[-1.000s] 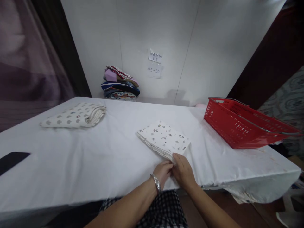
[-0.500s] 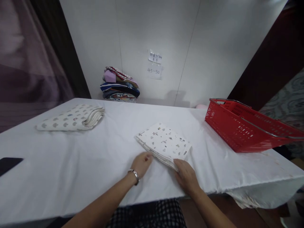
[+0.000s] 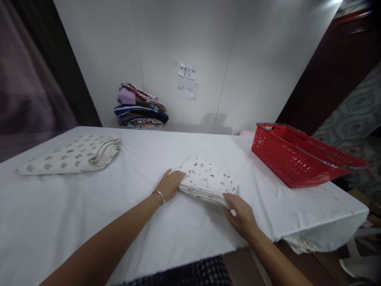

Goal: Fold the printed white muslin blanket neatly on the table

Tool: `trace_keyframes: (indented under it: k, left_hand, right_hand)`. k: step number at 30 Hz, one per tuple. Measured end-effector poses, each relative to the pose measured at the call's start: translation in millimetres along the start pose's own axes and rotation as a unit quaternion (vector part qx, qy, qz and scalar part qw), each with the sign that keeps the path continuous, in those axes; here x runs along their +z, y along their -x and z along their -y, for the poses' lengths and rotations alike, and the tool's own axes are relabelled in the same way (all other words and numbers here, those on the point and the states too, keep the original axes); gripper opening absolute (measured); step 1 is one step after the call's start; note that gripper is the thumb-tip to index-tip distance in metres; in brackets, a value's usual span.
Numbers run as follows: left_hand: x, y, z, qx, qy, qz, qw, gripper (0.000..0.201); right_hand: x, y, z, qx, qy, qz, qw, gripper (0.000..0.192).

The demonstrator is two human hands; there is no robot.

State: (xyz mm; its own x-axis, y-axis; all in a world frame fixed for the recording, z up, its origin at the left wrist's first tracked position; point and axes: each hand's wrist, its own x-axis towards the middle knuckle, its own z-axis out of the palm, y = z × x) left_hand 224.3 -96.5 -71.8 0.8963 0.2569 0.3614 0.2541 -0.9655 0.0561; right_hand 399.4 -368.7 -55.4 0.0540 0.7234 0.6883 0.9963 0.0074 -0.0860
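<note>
A folded white cloth with small grey and dark prints lies on the white-covered table in front of me, its layered edge toward me. My left hand, with a silver bracelet at the wrist, grips its left corner, the fingers over the top. At the near right corner my right hand pinches the layers between thumb and fingers, and that corner is lifted a little off the table. Farther left lies a larger folded white cloth with grey mushroom-like prints, touched by neither hand.
On the right of the table stands a red plastic basket with metal handles. A stack of folded fabrics is at the back against the wall, beside paper signs. The white tablecloth hangs over the table's near edge.
My left hand has moved up and left from the cloth's front edge to its left corner and taken hold. My right hand has raised the right corner slightly. The view has shifted right.
</note>
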Motion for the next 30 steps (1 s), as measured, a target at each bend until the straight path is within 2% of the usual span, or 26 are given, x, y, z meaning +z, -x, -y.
trace_keyframes:
  k: [4, 8, 15, 22, 26, 30]
  left_hand:
    - [-4.7, 0.5, -1.3, -0.018, 0.011, -0.007, 1.0, 0.062]
    - [-6.7, 0.7, -9.2, -0.034, 0.016, -0.021, 0.999, 0.063]
    - [-3.9, -7.8, -28.7, -0.045, 0.017, -0.038, 0.998, 0.063]
    - [-5.6, -6.6, -22.1, -0.055, -0.029, -0.042, 0.997, 0.058]
    - [-21.3, -6.1, -13.8, -0.052, -0.05, -0.063, 0.995, 0.054]
    - [-61.5, -12.2, -6.3, -0.017, -0.055, -0.107, 0.993, 0.049]
  right_hand:
    - [-9.6, -16.1, -7.7, 0.013, 0.0, 0.02, 1.0, 0.038]
    - [-10.8, -15.9, -9.5, 0.014, -0.008, 0.035, 0.999, 0.038]
    - [-17.2, -21.4, -10.7, 0.055, -0.026, 0.021, 0.998, 0.037]
    - [-22.0, -25.9, -14.7, 0.038, 0.0, 0.038, 0.999, 0.037]
    - [-25.1, -29.4, -18.9, 0.016, 0.026, 0.046, 0.998, 0.035]
    - [-41.6, -50.3, -26.7, 0.011, 0.04, 0.016, 0.999, 0.031]
